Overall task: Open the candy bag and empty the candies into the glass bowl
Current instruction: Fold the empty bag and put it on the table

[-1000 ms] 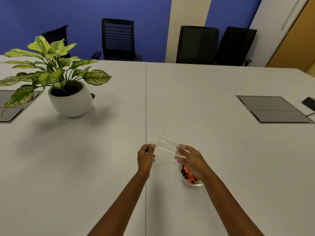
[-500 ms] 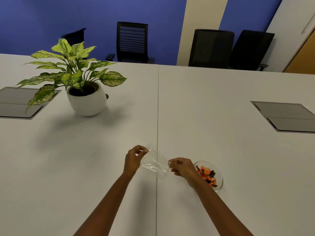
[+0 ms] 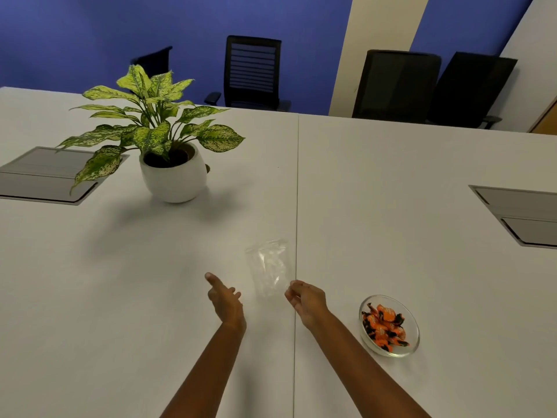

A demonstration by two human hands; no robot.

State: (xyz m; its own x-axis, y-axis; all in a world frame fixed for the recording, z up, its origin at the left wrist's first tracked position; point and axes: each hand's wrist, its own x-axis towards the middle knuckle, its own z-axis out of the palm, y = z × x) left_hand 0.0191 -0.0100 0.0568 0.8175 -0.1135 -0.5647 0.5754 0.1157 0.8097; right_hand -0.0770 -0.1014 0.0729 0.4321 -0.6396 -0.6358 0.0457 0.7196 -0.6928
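An empty clear plastic candy bag [image 3: 269, 266] lies on the white table [image 3: 391, 182] just left of the centre seam. My right hand [image 3: 305, 299] has its fingertips pinched at the bag's near right corner. My left hand [image 3: 224, 300] is open, fingers spread, a short way left of the bag and apart from it. A glass bowl [image 3: 413, 342] stands to the right of my right forearm and holds several orange and black wrapped candies [image 3: 384, 326].
A potted plant [image 3: 168, 152] in a white pot stands at the back left. Grey cable hatches are set into the table at the far left [image 3: 45, 176] and far right [image 3: 524, 215]. Black office chairs [image 3: 253, 73] line the far edge.
Both hands carried the bag leftward off the bowl and lowered it to the table. My left hand let go and opened. The view shifted, so the bowl now shows clear on the right.
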